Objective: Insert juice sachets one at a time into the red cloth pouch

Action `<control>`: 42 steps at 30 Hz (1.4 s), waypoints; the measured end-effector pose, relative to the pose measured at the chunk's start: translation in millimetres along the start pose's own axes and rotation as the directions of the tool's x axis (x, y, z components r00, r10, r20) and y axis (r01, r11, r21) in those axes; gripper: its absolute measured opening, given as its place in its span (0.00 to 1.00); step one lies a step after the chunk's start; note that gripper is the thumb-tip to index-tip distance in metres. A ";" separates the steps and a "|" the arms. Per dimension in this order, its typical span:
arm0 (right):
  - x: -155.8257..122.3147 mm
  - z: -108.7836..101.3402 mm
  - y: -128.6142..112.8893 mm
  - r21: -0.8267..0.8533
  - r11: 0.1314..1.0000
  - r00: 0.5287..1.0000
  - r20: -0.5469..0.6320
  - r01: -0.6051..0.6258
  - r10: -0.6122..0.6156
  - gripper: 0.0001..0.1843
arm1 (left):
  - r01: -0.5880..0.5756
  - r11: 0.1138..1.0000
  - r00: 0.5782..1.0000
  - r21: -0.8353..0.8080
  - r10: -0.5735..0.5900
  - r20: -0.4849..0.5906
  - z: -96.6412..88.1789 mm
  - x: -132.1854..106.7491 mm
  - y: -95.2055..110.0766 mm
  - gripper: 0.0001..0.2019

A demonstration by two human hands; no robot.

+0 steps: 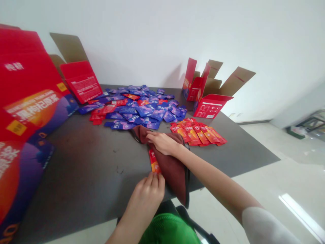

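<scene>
My left hand (149, 189) pinches the near end of a red and orange sachet (154, 162) at the table's front. Over the sachet's far part lies a brown cloth (172, 169) with a dark edge, which hangs a little past the table edge. My right hand (162, 142) is closed on the cloth, its fingers bunching the fabric against the sachet's upper end. Right of the cloth lies a fanned row of red and orange sachets (200, 132). Behind my hands spreads a heap of blue-purple sachets (144, 110), with some red ones (101, 112) mixed in.
Large red and purple boxes (22, 101) stand close on the left, one open box (81, 81) behind them. At the back right are two open red boxes (212, 105) with raised flaps. The grey table (83, 162) meets a white wall. Something green (170, 230) is below the table edge.
</scene>
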State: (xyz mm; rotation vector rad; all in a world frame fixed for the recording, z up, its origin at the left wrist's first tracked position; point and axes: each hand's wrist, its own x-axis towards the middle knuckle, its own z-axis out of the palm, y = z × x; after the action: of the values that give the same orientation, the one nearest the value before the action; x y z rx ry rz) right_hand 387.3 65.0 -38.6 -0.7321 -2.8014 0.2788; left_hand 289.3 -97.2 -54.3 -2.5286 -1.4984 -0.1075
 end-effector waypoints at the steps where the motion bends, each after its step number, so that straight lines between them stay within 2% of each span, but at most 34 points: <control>1: -4.1 -5.4 -4.1 0.008 1.000 1.000 -0.024 -0.009 0.010 0.12 | 0.011 1.000 1.000 -0.010 -0.010 0.015 -1.1 0.8 0.1 0.19; 3: -18.6 -16.2 -17.0 0.031 0.999 0.997 -0.078 -0.013 0.015 0.13 | 0.020 0.999 0.999 -0.025 -0.019 0.030 -3.2 1.5 0.4 0.19; 5: -36.8 -22.9 -31.6 0.042 0.999 0.997 -0.081 0.005 -0.002 0.14 | 0.024 0.999 0.999 -0.029 -0.023 0.033 -5.1 1.4 0.9 0.18; 8: -56.7 -20.1 -45.9 0.004 0.997 0.997 0.024 0.075 -0.075 0.14 | 0.023 0.999 0.999 -0.023 -0.022 0.026 -5.5 0.6 1.9 0.18; 10: -60.0 -12.3 -46.9 -0.032 0.992 0.989 0.079 0.124 -0.121 0.14 | 0.013 1.000 1.000 -0.003 -0.013 -0.002 -3.5 -0.2 2.1 0.19; 15: -41.3 3.0 -27.7 -0.064 0.990 0.990 0.071 0.125 -0.120 0.13 | -0.025 0.998 0.993 0.061 0.032 -0.111 3.3 -2.6 0.4 0.20; 21: -4.7 9.4 1.8 -0.055 0.997 0.999 0.023 0.048 -0.047 0.13 | -0.030 0.998 0.988 0.058 0.038 -0.149 2.5 0.3 1.7 0.19; 24: -0.7 -3.3 -4.1 -0.057 0.998 0.999 -0.039 -0.006 0.004 0.12 | 0.012 1.000 0.993 -0.009 -0.012 -0.114 -0.9 -2.2 -1.6 0.19; 26: -14.2 -21.6 -19.1 -0.017 0.998 0.976 -0.211 -0.064 0.059 0.14 | 0.040 0.998 0.989 -0.042 -0.046 -0.140 -5.8 -9.2 -9.2 0.18; 27: -26.7 -32.3 -28.5 0.024 0.995 0.930 -0.353 -0.097 0.099 0.15 | 0.056 0.997 0.981 -0.044 -0.063 -0.181 -9.7 -13.6 -14.6 0.16; 29: -62.2 -53.0 -46.7 0.073 0.989 0.760 -0.633 -0.131 0.148 0.16 | 0.104 0.994 0.951 -0.018 -0.104 -0.290 -20.8 -20.8 -26.8 0.14; 30: -83.6 -61.3 -54.2 0.055 0.985 0.685 -0.712 -0.164 0.154 0.16 | 0.130 0.992 0.930 0.004 -0.120 -0.347 -28.0 -21.8 -32.7 0.12; 32: -128.8 -71.3 -64.0 0.005 0.953 0.491 -0.856 -0.304 0.161 0.16 | 0.172 0.984 0.882 0.051 -0.130 -0.454 -44.7 -14.9 -41.3 0.10; 34: -171.5 -72.1 -66.9 -0.013 0.902 0.315 -0.939 -0.431 0.137 0.16 | 0.196 0.978 0.827 0.075 -0.124 -0.549 -61.4 5.7 -42.1 0.09; 35: -190.6 -69.8 -66.5 -0.015 0.873 0.247 -0.961 -0.487 0.121 0.16 | 0.203 0.977 0.817 0.072 -0.129 -0.562 -68.6 20.5 -39.0 0.09; 37: -223.1 -62.1 -63.4 -0.008 0.807 0.162 -0.981 -0.590 0.108 0.15 | 0.202 0.978 0.853 0.052 -0.149 -0.499 -78.7 56.3 -26.0 0.10; 39: -248.9 -52.9 -59.5 0.007 0.734 0.118 -0.986 -0.679 0.118 0.15 | 0.163 0.986 0.920 0.041 -0.137 -0.367 -81.5 95.4 -6.4 0.12; 42: -278.0 -40.5 -54.2 0.028 0.639 0.057 -0.992 -0.769 0.112 0.15 | 0.073 0.996 0.966 0.044 -0.060 -0.252 -72.3 149.3 26.9 0.10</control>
State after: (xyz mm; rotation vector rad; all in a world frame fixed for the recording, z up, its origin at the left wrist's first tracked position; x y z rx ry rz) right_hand 609.2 -115.6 -35.5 -1.3454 -1.2247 -0.7284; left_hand 387.8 3.6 37.2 -2.3213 -1.4645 -0.3772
